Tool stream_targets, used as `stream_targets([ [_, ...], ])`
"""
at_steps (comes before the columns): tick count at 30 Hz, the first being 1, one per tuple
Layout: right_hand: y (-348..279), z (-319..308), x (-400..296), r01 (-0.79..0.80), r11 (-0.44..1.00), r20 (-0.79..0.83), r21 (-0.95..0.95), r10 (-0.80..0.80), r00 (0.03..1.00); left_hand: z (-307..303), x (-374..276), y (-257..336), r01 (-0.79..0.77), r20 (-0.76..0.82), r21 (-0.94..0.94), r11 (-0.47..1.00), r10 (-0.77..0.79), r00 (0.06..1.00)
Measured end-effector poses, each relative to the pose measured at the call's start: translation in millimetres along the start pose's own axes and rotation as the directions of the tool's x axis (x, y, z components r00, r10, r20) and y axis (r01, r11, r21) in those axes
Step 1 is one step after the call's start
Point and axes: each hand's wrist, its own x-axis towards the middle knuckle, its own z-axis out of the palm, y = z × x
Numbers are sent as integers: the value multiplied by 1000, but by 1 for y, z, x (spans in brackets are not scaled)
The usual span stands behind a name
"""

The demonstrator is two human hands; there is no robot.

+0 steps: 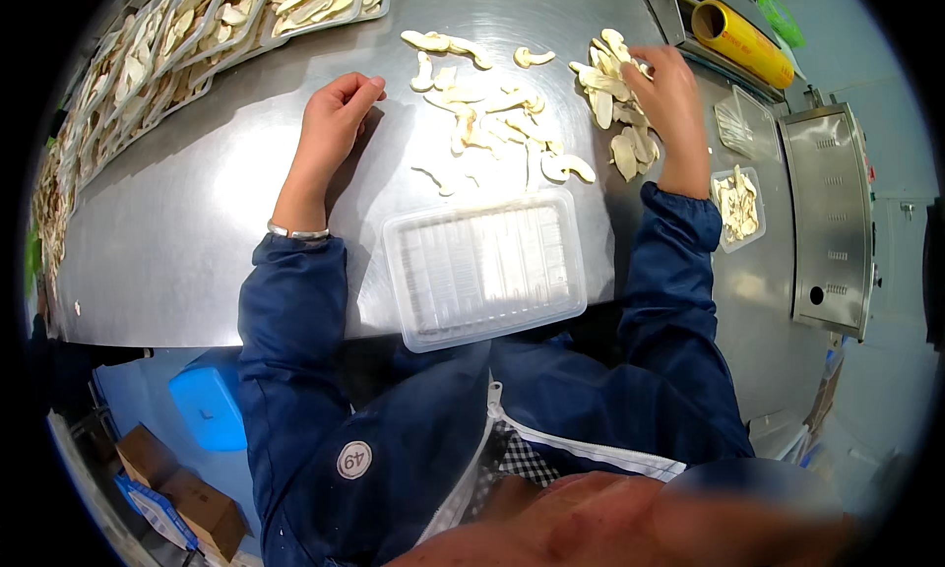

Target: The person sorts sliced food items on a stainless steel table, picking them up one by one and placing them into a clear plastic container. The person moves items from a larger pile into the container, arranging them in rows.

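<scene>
My left hand [341, 113] is raised over the steel table, left of the loose slices, its fingers curled in and thumb resting on them; nothing shows in it. At the upper right, my right hand [668, 87] has its fingertips at a heap of pale mushroom slices [604, 83]; motion blur and overlap hide whether a slice is pinched. Below that heap lies a smaller cluster of slices [633, 152]. Loose mushroom slices [461, 94] are scattered between my hands. A clear ribbed plastic tray [483, 268] sits in front of me at the table's near edge, with no slices in it.
Several plastic trays of slices [310, 6] crowd the upper left of the steel table [170, 264]. On the right are a small filled tray [738, 209], a clear container [746, 124], a yellow film roll [742, 43] and a steel machine [827, 220]. A blue stool [207, 404] stands below.
</scene>
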Motion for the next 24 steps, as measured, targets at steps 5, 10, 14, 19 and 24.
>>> stream_targets([
  [5, -99, 33, 43, 62, 845, 281, 531, -245, 928, -3, 0, -2, 20, -18, -20, 1000, -21, 1000],
  [10, -127, 96, 75, 307, 937, 246, 164, -340, 907, 0, 0, 9, 54, 5, -62, 997, -54, 999],
  [14, -135, 87, 78, 115, 959, 437, 258, -222, 871, -1, -3, 5, 18, 12, -43, 999, -17, 1000],
  [19, -100, 79, 67, 11, 935, 448, 354, -180, 876, -1, -3, 3, 19, 32, -46, 999, -17, 999],
  [24, -85, 65, 54, -205, 875, 528, 439, -66, 847, -2, -1, 3, 34, -9, 6, 999, -34, 999],
])
